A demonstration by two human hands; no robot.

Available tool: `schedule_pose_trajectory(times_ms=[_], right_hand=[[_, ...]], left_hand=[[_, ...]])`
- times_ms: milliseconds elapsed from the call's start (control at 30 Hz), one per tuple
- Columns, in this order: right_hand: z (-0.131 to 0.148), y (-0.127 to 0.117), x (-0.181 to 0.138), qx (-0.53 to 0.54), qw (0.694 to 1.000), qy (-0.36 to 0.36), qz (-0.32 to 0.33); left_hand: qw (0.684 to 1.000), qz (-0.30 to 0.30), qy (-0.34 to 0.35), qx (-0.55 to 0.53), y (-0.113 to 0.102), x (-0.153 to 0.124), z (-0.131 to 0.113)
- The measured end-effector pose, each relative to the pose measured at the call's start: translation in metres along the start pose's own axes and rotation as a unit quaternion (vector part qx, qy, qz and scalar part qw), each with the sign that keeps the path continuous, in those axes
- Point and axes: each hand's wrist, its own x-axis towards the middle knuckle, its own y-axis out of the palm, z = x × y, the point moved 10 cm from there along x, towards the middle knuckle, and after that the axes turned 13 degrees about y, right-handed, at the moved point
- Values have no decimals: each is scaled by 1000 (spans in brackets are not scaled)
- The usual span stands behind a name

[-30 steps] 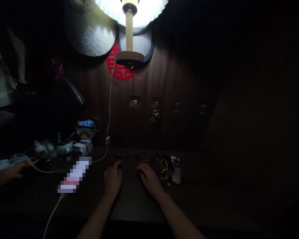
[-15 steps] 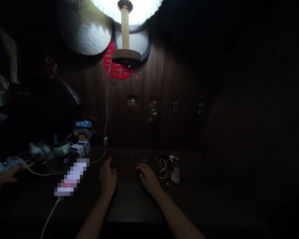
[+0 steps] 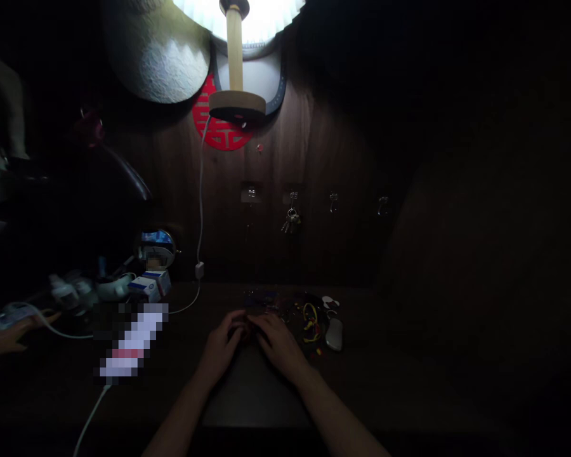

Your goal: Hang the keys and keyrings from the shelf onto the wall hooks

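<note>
Under the lamp (image 3: 235,57), the left hand (image 3: 224,346) and right hand (image 3: 280,343) sat fingertip to fingertip at the dark mat's (image 3: 257,393) far edge, over a small dark piece (image 3: 245,332) beside the scattered beads (image 3: 269,299). It was too dim to tell whether either hand was pinching it! It looked tiny, light and apt to roll, best nipped at its sides by fingertips.

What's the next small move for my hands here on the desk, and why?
Probably raise the small dark piece toward the lamp. The left hand and right hand meet over it on the dark mat, and it is too dim to make out there.
</note>
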Motion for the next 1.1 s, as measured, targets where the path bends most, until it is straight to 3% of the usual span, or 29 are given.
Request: schedule_pose_trajectory(times_ms=[100,233,367,533,833,933,1100], right_hand=[[-1,0,0,6,1000,6,2],[-26,-19,6,97,988,97,-76],[-58,-36,6,242,938,195,-151],[-72,-35,3,377,878,238,-173],[-90,-32,2,520,786,273,-193],[-89,-30,3,535,777,275,-188],[-72,-25,5,508,806,267,-147]], left_hand=[[1000,16,16,2,3,0,-7],[998,-51,13,29,-14,0,-7],[990,-129,0,55,-34,-2,-2],[973,-208,-54,79,-55,-11,13],[955,-261,-24,141,-70,-15,9],[956,-250,22,154,-68,-12,1],[969,-163,69,173,-47,-2,-12]])
